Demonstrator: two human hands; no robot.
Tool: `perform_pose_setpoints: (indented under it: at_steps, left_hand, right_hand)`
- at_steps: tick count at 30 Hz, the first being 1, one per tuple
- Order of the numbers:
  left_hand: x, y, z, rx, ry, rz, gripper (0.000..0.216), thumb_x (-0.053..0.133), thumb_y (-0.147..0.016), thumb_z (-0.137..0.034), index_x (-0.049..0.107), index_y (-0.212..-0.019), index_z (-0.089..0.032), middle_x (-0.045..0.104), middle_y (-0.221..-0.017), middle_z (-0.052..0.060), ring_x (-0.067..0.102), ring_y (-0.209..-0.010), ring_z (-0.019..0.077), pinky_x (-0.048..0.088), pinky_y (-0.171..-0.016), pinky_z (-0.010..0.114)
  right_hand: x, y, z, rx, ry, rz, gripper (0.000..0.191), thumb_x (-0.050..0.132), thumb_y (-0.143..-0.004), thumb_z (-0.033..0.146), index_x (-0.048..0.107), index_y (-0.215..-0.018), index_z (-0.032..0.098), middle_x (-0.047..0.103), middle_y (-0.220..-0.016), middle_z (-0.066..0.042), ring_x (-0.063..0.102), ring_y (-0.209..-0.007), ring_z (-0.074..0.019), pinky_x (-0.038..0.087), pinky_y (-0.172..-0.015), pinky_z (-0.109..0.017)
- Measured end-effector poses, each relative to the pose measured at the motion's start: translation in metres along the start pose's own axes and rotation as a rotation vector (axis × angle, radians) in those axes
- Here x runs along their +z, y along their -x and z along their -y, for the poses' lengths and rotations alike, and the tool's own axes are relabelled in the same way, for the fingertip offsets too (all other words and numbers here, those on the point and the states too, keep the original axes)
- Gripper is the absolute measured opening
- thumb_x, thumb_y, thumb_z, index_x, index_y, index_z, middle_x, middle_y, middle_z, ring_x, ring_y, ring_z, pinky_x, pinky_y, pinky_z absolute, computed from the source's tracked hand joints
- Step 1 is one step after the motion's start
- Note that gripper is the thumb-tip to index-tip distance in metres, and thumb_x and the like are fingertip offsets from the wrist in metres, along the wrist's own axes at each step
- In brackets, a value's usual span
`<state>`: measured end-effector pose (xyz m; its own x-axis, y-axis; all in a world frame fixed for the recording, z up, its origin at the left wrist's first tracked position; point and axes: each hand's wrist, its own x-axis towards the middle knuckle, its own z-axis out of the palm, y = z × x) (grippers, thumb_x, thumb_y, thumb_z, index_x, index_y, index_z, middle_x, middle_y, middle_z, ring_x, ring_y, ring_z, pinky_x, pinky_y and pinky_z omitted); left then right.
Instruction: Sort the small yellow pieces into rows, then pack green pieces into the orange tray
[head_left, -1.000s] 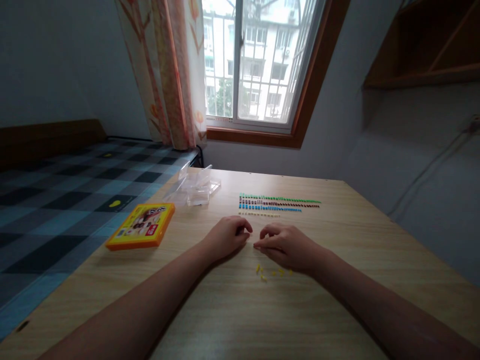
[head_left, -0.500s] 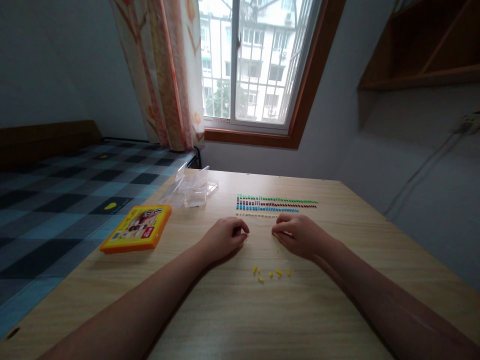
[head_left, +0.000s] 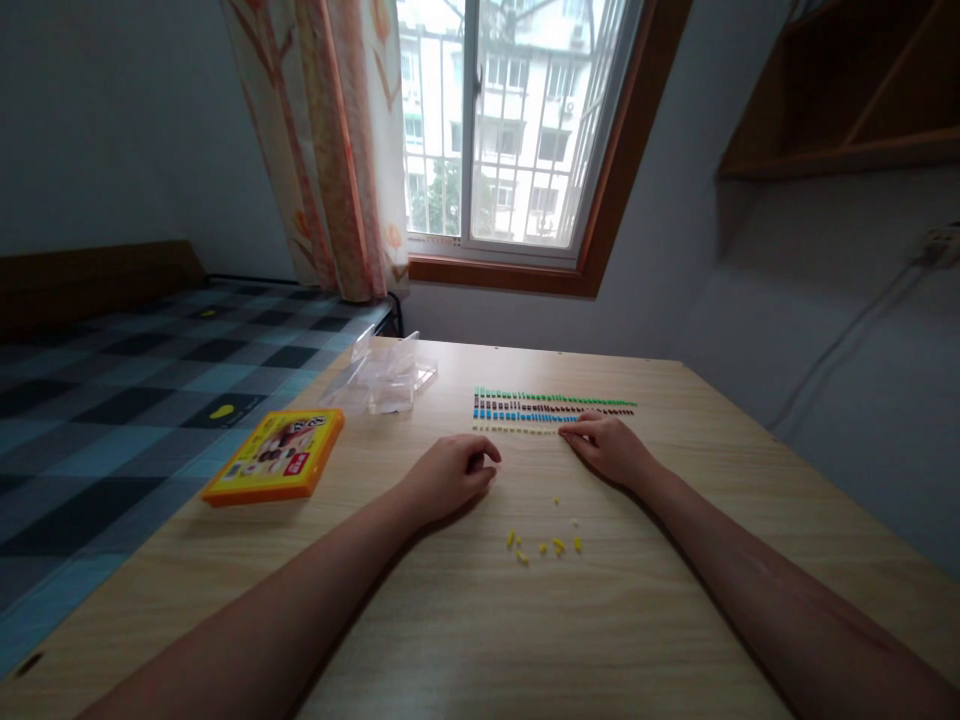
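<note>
My right hand (head_left: 604, 447) pinches at the right end of a row of tiny pale-yellow blocks (head_left: 514, 431). Its fingertips mostly cover the pale block they touch. Behind this row run parallel rows of small blue blocks (head_left: 510, 416), brown blocks (head_left: 525, 407) and green blocks (head_left: 540, 397). My left hand (head_left: 450, 478) rests on the table in front of the rows' left end, fingers loosely curled, with a gap between thumb and forefinger and nothing in it. Several loose yellow blocks (head_left: 558, 546) lie scattered nearer to me, with a paler one (head_left: 575, 522) just beyond.
A yellow-orange box (head_left: 274, 458) lies on the left of the wooden table (head_left: 450, 640). Clear plastic trays (head_left: 390, 380) are stacked behind it. A bed with a checked cover (head_left: 97, 400) adjoins the left edge. Beyond the table are a window and a curtain (head_left: 330, 150).
My right hand has moved away from me and slightly right, up to the end of the pale row. The paler loose block has come into sight. My left hand has barely moved.
</note>
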<state>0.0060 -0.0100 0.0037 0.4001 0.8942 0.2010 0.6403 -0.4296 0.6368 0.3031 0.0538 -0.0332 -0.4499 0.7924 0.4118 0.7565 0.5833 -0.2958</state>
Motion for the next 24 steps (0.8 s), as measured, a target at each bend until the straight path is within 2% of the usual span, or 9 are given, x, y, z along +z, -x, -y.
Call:
perform_pose_setpoints:
  at_steps: [11,17,24]
  left_hand:
    - [0.0017,-0.0001,0.0035,0.005,-0.012,-0.003,0.017,0.060,-0.077,-0.020,0.072,-0.089,-0.017,0.055,-0.061,-0.004,0.051,-0.059,0.0124,0.039,-0.062,0.024]
    - [0.0018,-0.0003,0.0035,0.013,-0.018,0.004,0.017,0.060,-0.078,-0.021,0.072,-0.090,-0.017,0.056,-0.062,-0.004,0.051,-0.060,0.0123,0.038,-0.061,0.024]
    - [0.0027,-0.0004,0.0060,0.021,-0.017,0.018,0.017,0.060,-0.079,-0.022,0.071,-0.091,-0.017,0.056,-0.063,-0.004,0.051,-0.060,0.0121,0.038,-0.061,0.024]
  right_hand:
    - [0.0029,0.0000,-0.0024,0.033,-0.024,-0.033,0.028,0.055,-0.096,0.033,0.080,-0.106,0.023,0.072,-0.090,-0.006,0.063,-0.074,-0.0175,0.048,-0.070,-0.029]
    - [0.0045,0.0005,0.0011,0.052,0.039,0.003,0.028,0.055,-0.097,0.037,0.079,-0.110,0.030,0.071,-0.096,-0.005,0.065,-0.083,-0.0186,0.047,-0.074,-0.029]
    - [0.0033,0.0010,0.0014,0.042,0.018,-0.016,0.028,0.055,-0.097,0.035,0.079,-0.109,0.027,0.071,-0.094,-0.005,0.065,-0.080,-0.0181,0.048,-0.073,-0.029]
